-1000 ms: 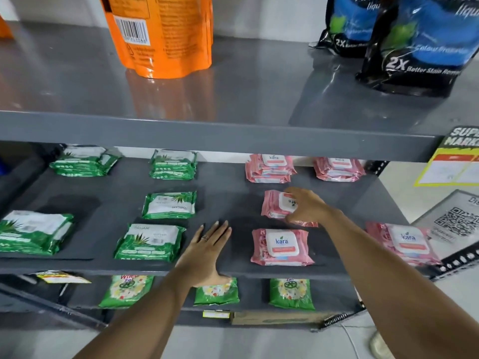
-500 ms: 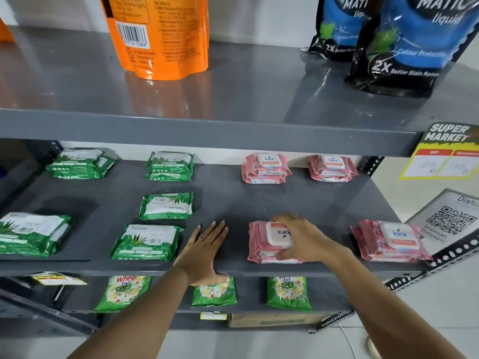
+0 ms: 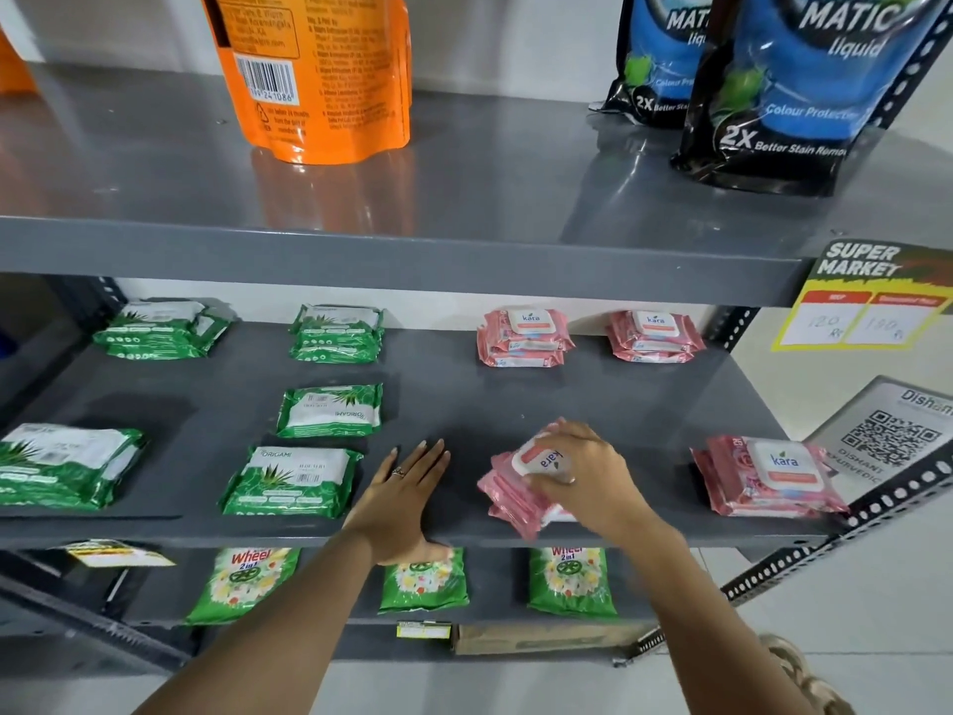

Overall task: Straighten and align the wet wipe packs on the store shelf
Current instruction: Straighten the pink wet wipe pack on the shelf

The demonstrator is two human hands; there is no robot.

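On the grey middle shelf (image 3: 515,405) lie green wet wipe packs (image 3: 294,482) on the left and pink kara packs (image 3: 768,474) on the right. My right hand (image 3: 582,477) grips a tilted pink pack (image 3: 515,487) that lies skewed on another pink pack near the front edge. My left hand (image 3: 407,498) rests flat on the shelf front, fingers spread, holding nothing. Two pink stacks (image 3: 523,338) sit at the back.
An orange pouch (image 3: 314,69) and blue-black detergent pouches (image 3: 773,85) stand on the upper shelf. Green detergent packets (image 3: 242,580) lie on the lower shelf. A price tag (image 3: 866,301) and a QR sign (image 3: 887,436) hang at the right.
My right hand pulled the middle pink pack forward onto the front pink pack and is turning it askew. The left hand stayed in place.
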